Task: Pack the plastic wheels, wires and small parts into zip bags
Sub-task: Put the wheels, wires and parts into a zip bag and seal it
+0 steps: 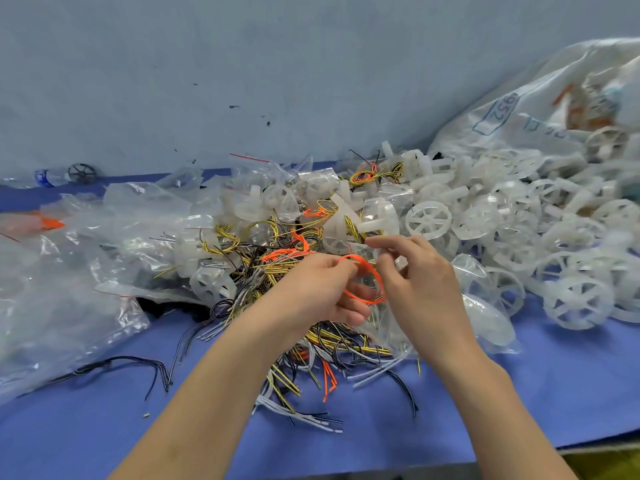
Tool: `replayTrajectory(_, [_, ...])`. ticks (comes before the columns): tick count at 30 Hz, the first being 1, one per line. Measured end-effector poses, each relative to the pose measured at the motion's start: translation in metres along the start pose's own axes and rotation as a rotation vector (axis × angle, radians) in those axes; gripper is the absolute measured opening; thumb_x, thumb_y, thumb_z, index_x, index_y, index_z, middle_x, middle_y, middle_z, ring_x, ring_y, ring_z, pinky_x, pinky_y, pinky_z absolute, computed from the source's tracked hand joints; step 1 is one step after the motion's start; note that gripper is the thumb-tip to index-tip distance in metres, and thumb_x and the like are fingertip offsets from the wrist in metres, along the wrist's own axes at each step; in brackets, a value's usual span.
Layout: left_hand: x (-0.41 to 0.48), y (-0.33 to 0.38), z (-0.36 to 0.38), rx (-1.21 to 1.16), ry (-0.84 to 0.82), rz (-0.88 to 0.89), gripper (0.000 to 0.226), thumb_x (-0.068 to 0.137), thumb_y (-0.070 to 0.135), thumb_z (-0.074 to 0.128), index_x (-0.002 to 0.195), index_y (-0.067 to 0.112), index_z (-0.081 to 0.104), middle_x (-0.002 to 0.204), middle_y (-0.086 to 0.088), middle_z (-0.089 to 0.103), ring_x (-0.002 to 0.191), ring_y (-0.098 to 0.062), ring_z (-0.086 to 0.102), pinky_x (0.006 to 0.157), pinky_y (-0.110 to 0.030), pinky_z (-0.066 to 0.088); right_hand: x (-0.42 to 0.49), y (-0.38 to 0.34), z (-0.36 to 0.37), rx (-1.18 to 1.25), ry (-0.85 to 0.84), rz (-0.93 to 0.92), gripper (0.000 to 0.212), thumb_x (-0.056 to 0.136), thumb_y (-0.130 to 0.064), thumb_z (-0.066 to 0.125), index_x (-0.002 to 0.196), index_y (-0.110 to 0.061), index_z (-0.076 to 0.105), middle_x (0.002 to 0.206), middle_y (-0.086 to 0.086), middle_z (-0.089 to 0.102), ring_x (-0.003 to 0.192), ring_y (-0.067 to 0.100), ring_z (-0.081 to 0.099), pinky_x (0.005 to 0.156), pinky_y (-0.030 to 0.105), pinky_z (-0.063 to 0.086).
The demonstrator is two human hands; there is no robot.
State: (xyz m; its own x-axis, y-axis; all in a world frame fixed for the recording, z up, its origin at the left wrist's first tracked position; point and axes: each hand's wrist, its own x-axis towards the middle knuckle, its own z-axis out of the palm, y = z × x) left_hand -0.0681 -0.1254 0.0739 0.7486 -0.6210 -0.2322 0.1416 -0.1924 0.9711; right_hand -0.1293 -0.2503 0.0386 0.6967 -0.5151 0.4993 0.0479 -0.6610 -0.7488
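Hands: both reach out over the tangle in the middle of the table, close together, and share one orange wire loop (363, 301).
Left hand (322, 289): fingers curled, thumb and forefinger pinching the upper left of the loop; the lower fingers are folded under it.
Right hand (419, 282): thumb and bent fingers close on the right side of the loop, forefinger stretched out above it toward the left.
Orange wire loop: a thin round coil held up between the two hands, just above the wire pile (294, 344).
Wire pile: yellow, black, white and orange strands heaped under and in front of the hands, some trailing toward the near edge.
Plastic wheels (575, 303): pale spoked discs massed on the right, from beside the right hand to the frame's edge; more lie mixed among the wires behind the hands.
Zip bags (86, 271): clear, crumpled, spread over the left of the table, some with a red strip at the mouth.
Large sack (512, 109): translucent, printed in blue, slumped at the far right behind the wheels.
Table cover (519, 393): blue, bare along the near side.
Far left: one dark wheel (82, 173) beside a bottle (48, 176) at the foot of the grey-blue wall (242, 64).
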Motion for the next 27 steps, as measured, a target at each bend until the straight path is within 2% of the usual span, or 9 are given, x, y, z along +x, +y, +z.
replayTrajectory(4, [0.009, -0.002, 0.015, -0.092, -0.113, -0.014, 0.027, 0.102, 0.006, 0.039, 0.110, -0.004, 0.063, 0.083, -0.015, 0.067, 0.066, -0.018, 0.067, 0.065, -0.028, 0.059, -0.004, -0.003, -0.004, -0.036, -0.001, -0.035, 0.024, 0.094, -0.021, 0.056, 0.107, -0.034, 0.072, 0.098, -0.010, 0.059, 0.077, 0.016, 0.059, 0.074, 0.039, 0.049])
replayTrajectory(7, [0.012, -0.004, 0.026, -0.075, -0.165, -0.005, 0.029, 0.096, -0.006, 0.036, 0.103, -0.002, 0.064, 0.093, -0.017, 0.059, 0.080, -0.022, 0.059, 0.061, -0.025, 0.056, -0.007, -0.004, -0.007, -0.071, 0.001, -0.070, 0.025, 0.094, -0.022, 0.055, 0.109, -0.035, 0.071, 0.098, -0.010, 0.058, 0.075, 0.016, 0.057, 0.071, 0.041, 0.049])
replayTrajectory(9, [0.013, -0.006, 0.031, 0.103, -0.172, 0.067, 0.027, 0.095, -0.004, 0.039, 0.089, 0.005, 0.064, 0.081, -0.011, 0.061, 0.075, -0.017, 0.058, 0.055, -0.018, 0.052, -0.008, -0.005, -0.009, -0.065, -0.008, -0.088, 0.025, 0.094, -0.023, 0.055, 0.109, -0.035, 0.070, 0.099, -0.010, 0.058, 0.077, 0.018, 0.059, 0.071, 0.042, 0.050])
replayTrajectory(11, [0.015, -0.004, 0.028, 0.407, -0.103, 0.161, 0.028, 0.093, -0.006, 0.041, 0.077, 0.008, 0.060, 0.061, -0.003, 0.063, 0.052, -0.004, 0.060, 0.047, -0.013, 0.046, -0.009, -0.005, -0.010, -0.060, -0.015, -0.108, 0.025, 0.094, -0.023, 0.055, 0.110, -0.035, 0.070, 0.100, -0.009, 0.059, 0.076, 0.019, 0.059, 0.070, 0.042, 0.050])
replayTrajectory(15, [0.018, 0.004, 0.006, 0.674, -0.075, 0.306, 0.028, 0.095, 0.005, 0.039, 0.092, 0.017, 0.064, 0.079, -0.005, 0.070, 0.058, -0.016, 0.069, 0.056, -0.030, 0.058, -0.010, -0.003, -0.015, -0.040, -0.013, -0.107, 0.025, 0.097, -0.035, 0.051, 0.115, -0.035, 0.068, 0.102, -0.011, 0.059, 0.071, 0.014, 0.061, 0.070, 0.042, 0.051])
replayTrajectory(20, [0.025, -0.002, -0.034, 0.891, 0.149, 0.393, 0.037, 0.097, 0.013, 0.042, 0.102, 0.037, 0.070, 0.064, 0.018, 0.060, 0.044, -0.001, 0.046, 0.044, -0.018, 0.035, -0.036, -0.004, -0.019, -0.076, -0.041, -0.132, 0.034, 0.100, -0.052, 0.036, 0.122, -0.037, 0.056, 0.108, -0.018, 0.055, 0.079, 0.004, 0.059, 0.069, 0.034, 0.051])
replayTrajectory(22, [0.026, -0.010, -0.038, 0.946, 0.173, 0.375, 0.039, 0.099, 0.013, 0.040, 0.109, 0.038, 0.068, 0.090, 0.017, 0.058, 0.065, -0.001, 0.053, 0.056, -0.016, 0.036, -0.052, -0.005, -0.018, -0.115, -0.078, -0.208, 0.033, 0.099, -0.052, 0.039, 0.121, -0.032, 0.054, 0.103, -0.015, 0.053, 0.084, 0.004, 0.056, 0.072, 0.030, 0.049])
replayTrajectory(24, [0.028, -0.017, -0.037, 0.990, 0.178, 0.395, 0.040, 0.098, 0.008, 0.040, 0.115, 0.032, 0.067, 0.121, 0.004, 0.050, 0.102, -0.012, 0.054, 0.084, -0.023, 0.043, -0.067, -0.005, -0.016, -0.223, -0.111, -0.316, 0.037, 0.096, -0.053, 0.045, 0.120, -0.027, 0.053, 0.103, -0.009, 0.054, 0.089, 0.011, 0.057, 0.076, 0.033, 0.049])
replayTrajectory(27, [0.029, -0.021, -0.036, 1.014, 0.119, 0.465, 0.042, 0.096, 0.000, 0.040, 0.114, 0.025, 0.068, 0.136, 0.003, 0.049, 0.125, -0.015, 0.044, 0.107, -0.030, 0.034, -0.082, 0.001, -0.008, -0.423, -0.173, -0.437, 0.054, 0.085, -0.064, 0.054, 0.123, -0.025, 0.051, 0.109, -0.006, 0.056, 0.096, 0.015, 0.057, 0.083, 0.030, 0.044])
